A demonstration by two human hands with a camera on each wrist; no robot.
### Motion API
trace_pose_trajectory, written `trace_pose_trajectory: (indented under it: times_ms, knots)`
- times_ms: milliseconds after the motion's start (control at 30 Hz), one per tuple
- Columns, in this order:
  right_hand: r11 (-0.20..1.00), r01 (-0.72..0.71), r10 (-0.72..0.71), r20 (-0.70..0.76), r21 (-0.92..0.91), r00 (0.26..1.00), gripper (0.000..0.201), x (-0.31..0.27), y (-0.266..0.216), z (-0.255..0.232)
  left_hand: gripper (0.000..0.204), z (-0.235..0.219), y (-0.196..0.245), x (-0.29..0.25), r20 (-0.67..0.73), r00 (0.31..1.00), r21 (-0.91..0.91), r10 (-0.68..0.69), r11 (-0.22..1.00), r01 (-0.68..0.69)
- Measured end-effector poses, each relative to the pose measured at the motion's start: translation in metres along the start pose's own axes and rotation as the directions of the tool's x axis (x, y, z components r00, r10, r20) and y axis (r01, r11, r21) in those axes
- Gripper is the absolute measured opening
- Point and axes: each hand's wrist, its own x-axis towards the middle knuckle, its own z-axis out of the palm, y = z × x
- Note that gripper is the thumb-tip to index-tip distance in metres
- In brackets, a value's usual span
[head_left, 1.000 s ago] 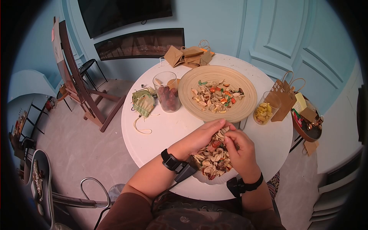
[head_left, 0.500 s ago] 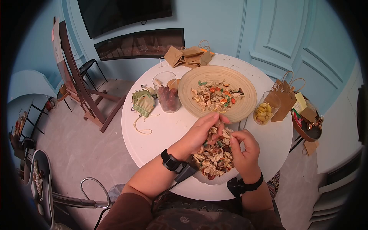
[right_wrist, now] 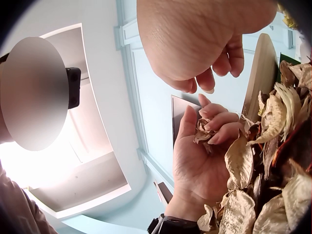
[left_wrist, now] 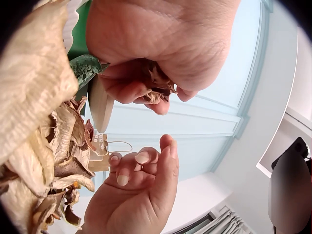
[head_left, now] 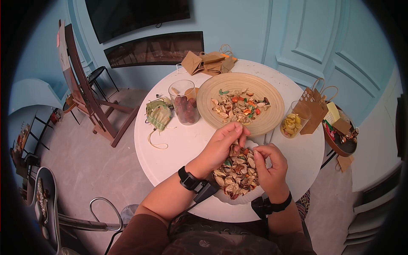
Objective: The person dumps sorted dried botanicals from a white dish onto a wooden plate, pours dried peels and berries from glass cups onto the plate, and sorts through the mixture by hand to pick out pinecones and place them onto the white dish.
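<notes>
My left hand (head_left: 221, 144) is over the far side of a white fluted bowl (head_left: 250, 198). Its curled fingers hold a few brown dried petals (left_wrist: 158, 90), partly hidden inside the palm. A heap of potpourri (head_left: 236, 176) fills the bowl, mostly beige curled petals with some green and orange pieces. By the bowl's right side is my right hand (head_left: 274, 170). Its fingers are loosely bent with nothing between them in the left wrist view, and it faces the left hand across a small gap.
Beyond the hands, a round wooden plate (head_left: 206, 112) carries more potpourri. To its left are a glass of dark red fruit-like pieces (head_left: 187, 111) and a green drawstring pouch (head_left: 160, 115). A glass with yellow pieces (head_left: 292, 126) and paper bags (head_left: 313, 111) stand at the right.
The hands have drawn apart from each other. Petals that showed between the fingers have dropped away onto the heap, and the left hand has moved slightly up and left.
</notes>
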Motion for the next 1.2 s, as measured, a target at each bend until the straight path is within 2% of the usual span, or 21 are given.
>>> trace_pose_trajectory:
  times_ms: [533,767,933,1067,1133,1200]
  knots:
    - [0.999,-0.047,0.047,0.066,0.004,0.997,0.011,0.0004,0.0006,0.0023,0.032,-0.0009,-0.0024,0.0009,0.025,0.998,-0.023,0.052,0.998,-0.052]
    - [0.998,-0.058,0.06,0.102,-0.019,0.993,0.016,0.0014,0.0006,0.0023,0.035,0.0003,0.0006,-0.0015,0.025,1.0,-0.042,0.001,0.999,0.0]
    - [0.998,-0.049,0.053,0.116,-0.038,0.992,0.018,0.0017,-0.0002,0.0024,0.041,0.0004,0.0009,-0.0003,0.049,0.996,0.03,0.071,0.997,-0.072]
    - [0.996,-0.076,0.081,0.143,-0.044,0.986,0.025,0.0023,-0.0032,0.0017,0.042,-0.0012,0.0,0.0001,0.079,0.996,0.04,0.047,0.998,-0.05]
    - [0.995,-0.085,0.092,0.176,-0.048,0.98,0.027,0.0023,-0.0041,0.0015,0.044,0.0004,-0.0026,0.0007,0.096,0.994,0.154,0.057,0.986,-0.072]
    - [0.994,-0.094,0.103,0.208,-0.054,0.973,0.028,0.0025,-0.0042,0.0015,0.046,0.0018,-0.0012,-0.0012,0.127,0.991,0.179,0.029,0.982,-0.052]
